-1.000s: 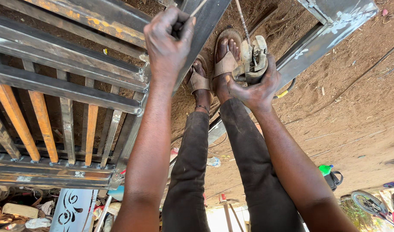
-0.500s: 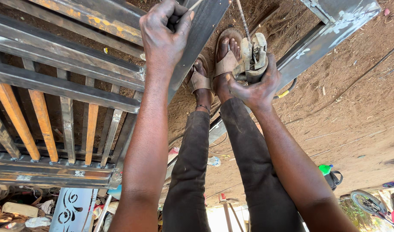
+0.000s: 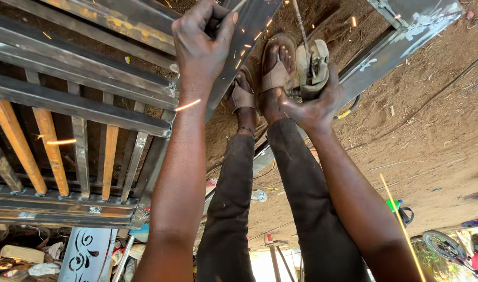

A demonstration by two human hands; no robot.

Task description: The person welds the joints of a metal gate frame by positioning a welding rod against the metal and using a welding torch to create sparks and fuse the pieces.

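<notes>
My left hand (image 3: 200, 47) is shut around the edge of a flat steel bar (image 3: 249, 36) that slants across the top of the view. Beside my sandalled feet (image 3: 273, 70), my right hand (image 3: 312, 107) grips a worn angle grinder (image 3: 313, 60). The grinder's head sits by a grey steel frame piece (image 3: 395, 47). Orange sparks streak past both of my arms. My legs in dark trousers run up the middle between the two arms.
A welded metal gate (image 3: 77, 104) with grey rails and orange-painted bars fills the left side. Bare dirt ground with a thin cable (image 3: 432, 109) lies on the right. A green bottle (image 3: 394, 204), a bicycle wheel (image 3: 442, 243) and a blue patterned panel (image 3: 87, 253) sit near the bottom edge.
Sparks now fly where none showed before. My left hand has shifted slightly up along the steel bar. My right hand stays on the grinder.
</notes>
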